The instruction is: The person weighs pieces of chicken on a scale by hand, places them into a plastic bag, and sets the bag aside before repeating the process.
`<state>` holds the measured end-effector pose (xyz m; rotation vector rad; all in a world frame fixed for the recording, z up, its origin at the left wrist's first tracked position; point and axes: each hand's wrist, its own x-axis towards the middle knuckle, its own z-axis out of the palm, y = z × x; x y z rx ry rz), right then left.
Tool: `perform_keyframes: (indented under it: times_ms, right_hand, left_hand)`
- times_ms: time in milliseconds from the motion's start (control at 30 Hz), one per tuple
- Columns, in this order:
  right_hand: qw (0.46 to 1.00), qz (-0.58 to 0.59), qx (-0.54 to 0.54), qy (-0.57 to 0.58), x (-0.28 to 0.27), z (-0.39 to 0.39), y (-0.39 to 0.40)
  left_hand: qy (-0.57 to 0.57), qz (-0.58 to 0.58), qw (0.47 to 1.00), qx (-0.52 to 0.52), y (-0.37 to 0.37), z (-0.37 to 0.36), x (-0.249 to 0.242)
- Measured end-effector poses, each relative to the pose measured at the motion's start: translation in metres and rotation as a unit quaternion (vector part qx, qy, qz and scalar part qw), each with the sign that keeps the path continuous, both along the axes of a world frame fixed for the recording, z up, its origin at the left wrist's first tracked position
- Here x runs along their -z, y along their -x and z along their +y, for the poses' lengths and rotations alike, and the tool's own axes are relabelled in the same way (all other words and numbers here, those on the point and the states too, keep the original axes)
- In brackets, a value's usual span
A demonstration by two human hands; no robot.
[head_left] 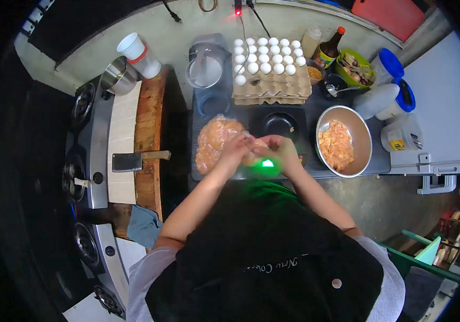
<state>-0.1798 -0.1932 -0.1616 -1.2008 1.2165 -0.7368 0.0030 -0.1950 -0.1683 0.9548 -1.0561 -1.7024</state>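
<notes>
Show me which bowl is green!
The green bowl at the back right, beside the red-capped bottle. The small bowl near it is black, and the big metal bowl is silvery.

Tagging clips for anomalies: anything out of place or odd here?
Three things: the cleaver's handle pokes past the wooden counter's edge; a cable crosses over the eggs; a bright green glow, source unclear, shows by the right hand.
</notes>
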Motion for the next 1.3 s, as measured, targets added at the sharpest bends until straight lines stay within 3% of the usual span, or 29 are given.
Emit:
perform_keyframes:
  times_ms: [167,267,333,367,400,433,500,567,733,800,833,900,933,1000,1133,1200,1300]
  right_hand:
    - [0.998,0.011,-0.054,0.027,0.004,0.001,-0.015]
    - [0.998,-0.06,-0.027,-0.017,0.023,0.0,-0.027]
    - [0.987,0.01,-0.088,0.135,0.029,-0.01,-0.027]
    - [0.998,-0.054,-0.011,0.0,0.022,-0.008,-0.026]
    - [0.998,-0.054,-0.008,-0.003,0.019,-0.006,-0.026]
    - [0.999,-0.053,0.003,-0.006,0.018,-0.004,-0.024]
    - [0.998,-0.055,0.011,-0.017,0.018,-0.002,-0.024]
    - [0.997,-0.054,0.018,-0.048,0.018,0.004,-0.027]
    - [0.994,-0.038,0.014,-0.102,0.016,0.006,-0.022]
    - [0.998,-0.006,0.008,-0.062,0.014,0.006,-0.02]
    - [0.998,-0.004,0.013,-0.062,0.012,0.008,-0.019]
    - [0.997,0.005,0.036,-0.072,0.006,0.01,-0.015]
    - [0.996,0.007,0.045,-0.075,0.009,0.013,-0.011]
    - [0.998,-0.003,0.049,-0.03,0.02,0.018,0.001]
    - [0.991,-0.001,0.102,-0.083,0.022,0.027,0.023]
    - [0.994,-0.015,0.091,-0.054,0.031,0.033,0.031]
    - [0.994,-0.01,0.086,-0.061,0.036,0.036,0.039]
  left_hand:
    - [-0.11,-0.022,0.992,0.063,-0.037,0.01,-0.001]
    - [-0.142,0.029,0.988,0.057,-0.068,0.009,0.018]
    - [-0.156,0.071,0.984,0.049,-0.093,0.007,0.027]
    - [-0.138,-0.013,0.99,-0.001,-0.107,0.005,0.03]
    - [-0.118,-0.097,0.987,-0.05,-0.121,0.004,0.033]
    - [-0.119,-0.098,0.987,-0.049,-0.136,0.003,0.045]
    - [-0.027,-0.287,0.954,-0.082,-0.16,-0.002,0.078]
    - [-0.049,-0.262,0.963,-0.038,-0.169,-0.007,0.098]
    - [-0.077,-0.204,0.97,0.105,-0.141,-0.028,0.088]
    - [0.025,-0.413,0.904,0.106,-0.128,-0.037,0.088]
    - [0.026,-0.41,0.905,0.111,-0.127,-0.037,0.096]
    - [0.206,-0.508,0.836,0.028,-0.124,-0.036,0.11]
    - [0.208,-0.504,0.837,0.037,-0.122,-0.032,0.113]
    - [0.25,-0.487,0.821,-0.162,-0.116,-0.019,0.116]
    - [0.274,-0.516,0.801,-0.131,-0.102,-0.005,0.118]
    - [0.349,-0.612,0.708,-0.046,-0.09,0.001,0.116]
    - [0.317,-0.634,0.706,-0.001,-0.086,-0.001,0.131]
